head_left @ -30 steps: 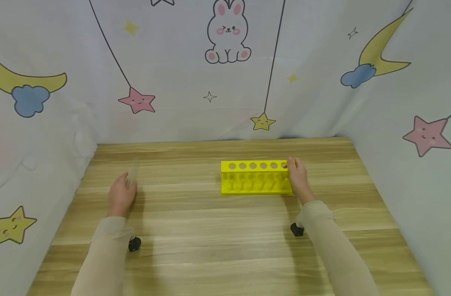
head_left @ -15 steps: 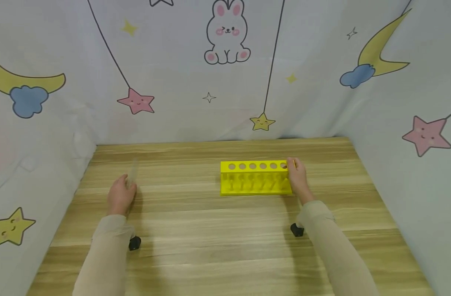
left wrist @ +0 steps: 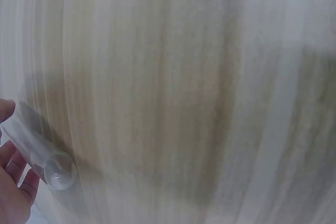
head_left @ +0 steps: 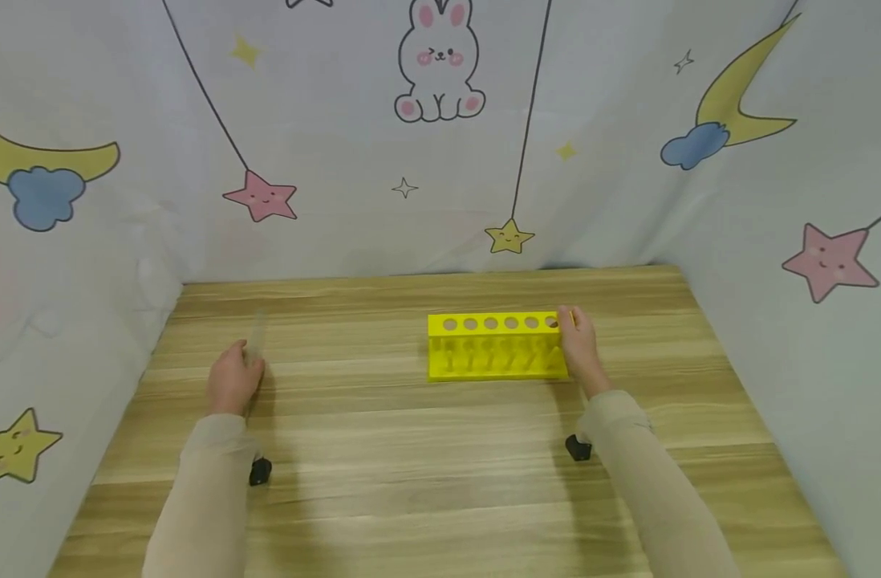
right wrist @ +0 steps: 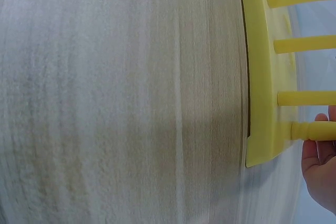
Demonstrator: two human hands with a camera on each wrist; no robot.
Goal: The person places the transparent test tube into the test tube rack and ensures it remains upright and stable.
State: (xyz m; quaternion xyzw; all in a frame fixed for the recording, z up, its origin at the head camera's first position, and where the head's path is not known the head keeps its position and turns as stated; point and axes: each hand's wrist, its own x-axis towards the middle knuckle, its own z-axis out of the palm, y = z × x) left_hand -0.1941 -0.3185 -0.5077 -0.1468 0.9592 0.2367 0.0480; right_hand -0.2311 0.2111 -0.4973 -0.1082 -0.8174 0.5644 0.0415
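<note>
A clear test tube (head_left: 256, 331) is pinched between the thumb and fingers of my left hand (head_left: 234, 380), over the left part of the table. In the left wrist view the rounded end of the test tube (left wrist: 44, 157) points down toward the wood, with its shadow beside it. A yellow test tube rack (head_left: 493, 374) stands upright right of centre, a single row of holes along its top plate. At its right end my right hand (head_left: 581, 350) grips the rack. The right wrist view has the fingers (right wrist: 314, 169) around an end post, above the rack's base (right wrist: 260, 77).
Both hands work over a wood-grain table (head_left: 397, 466). A white cloth (head_left: 339, 144) printed with a rabbit, stars and moons hangs behind it and along both sides. Small black cameras (head_left: 261, 471) sit at the wrists.
The whole head view has shifted slightly to the left. Both hands keep their holds, and the rack stays in place on the table.
</note>
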